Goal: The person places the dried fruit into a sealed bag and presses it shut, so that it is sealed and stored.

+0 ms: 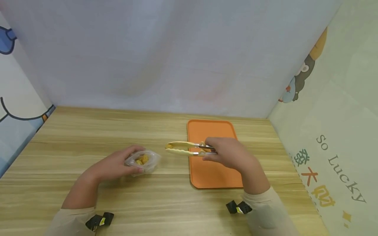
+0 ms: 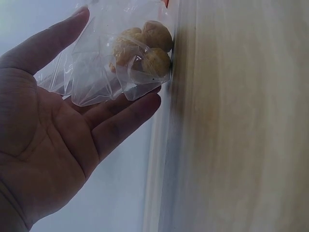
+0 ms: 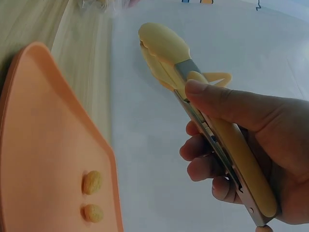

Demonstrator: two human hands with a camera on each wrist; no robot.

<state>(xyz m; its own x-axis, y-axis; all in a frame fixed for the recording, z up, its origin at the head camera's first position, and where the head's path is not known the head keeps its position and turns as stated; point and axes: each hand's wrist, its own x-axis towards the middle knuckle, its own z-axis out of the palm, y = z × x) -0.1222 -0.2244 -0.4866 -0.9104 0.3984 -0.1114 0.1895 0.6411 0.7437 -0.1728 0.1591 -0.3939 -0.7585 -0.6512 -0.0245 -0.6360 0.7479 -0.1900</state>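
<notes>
My left hand (image 1: 118, 164) holds a clear plastic bag (image 1: 152, 161) by its sides, thumb and fingers on either side of its open mouth. Several round yellow-brown balls (image 2: 157, 60) lie in the bag, which stands on the table. My right hand (image 1: 228, 154) grips tongs (image 3: 203, 116) with pale yellow heads and metal arms. Their tips point left toward the bag, and a yellow-brown piece (image 1: 169, 146) shows between them in the head view. Beneath the right hand lies an orange tray (image 1: 218, 175); two balls (image 3: 91, 182) rest on it in the right wrist view.
The wood-grain table (image 1: 141, 203) reaches back to a pale hanging cloth (image 1: 147, 59). A light green wall covering (image 1: 339, 114) with printed letters borders the right side. On the left is a printed panel (image 1: 23, 82).
</notes>
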